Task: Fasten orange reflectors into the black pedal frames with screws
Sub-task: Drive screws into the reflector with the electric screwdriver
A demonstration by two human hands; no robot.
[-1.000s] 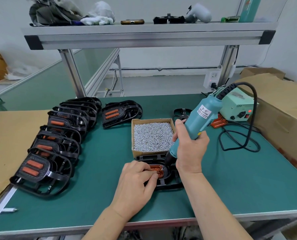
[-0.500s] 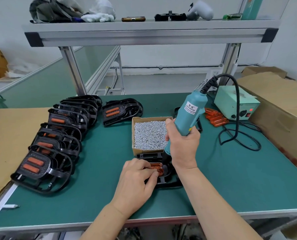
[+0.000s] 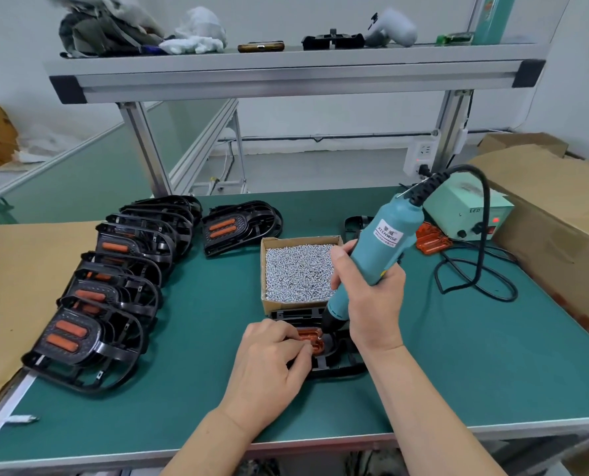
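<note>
Head | right hand (image 3: pixel 372 304) grips screwdriver (image 3: pixel 379 250) | left hand (image 3: pixel 272 362) pinches reflector (image 3: pixel 316 342), half-hiding pedal frame (image 3: pixel 339 368) | bit tip obscured

I'm at a factory assembly station. Green-matted counter (image 3: pixel 200 355), aluminium-profile shelf (image 3: pixel 286 60) overhead, bulk screw box (image 3: pixel 298 271), screwdriver power supply (image 3: pixel 464 211). Black pedal frames (image 3: pixel 114 286) lined up left.

A green-topped workbench (image 3: pixel 196 372) fills the lower frame. At left lies a row of assembled pedal frames (image 3: pixel 114 297), with brown paper (image 3: pixel 18 269) beside them. At centre sits a cardboard box of screws (image 3: pixel 293 305), with one pedal frame (image 3: pixel 337 369) below it. At upper right are loose orange reflectors (image 3: pixel 430 238), a power supply (image 3: pixel 464 209) and a coiled black cable (image 3: pixel 475 286).
</note>
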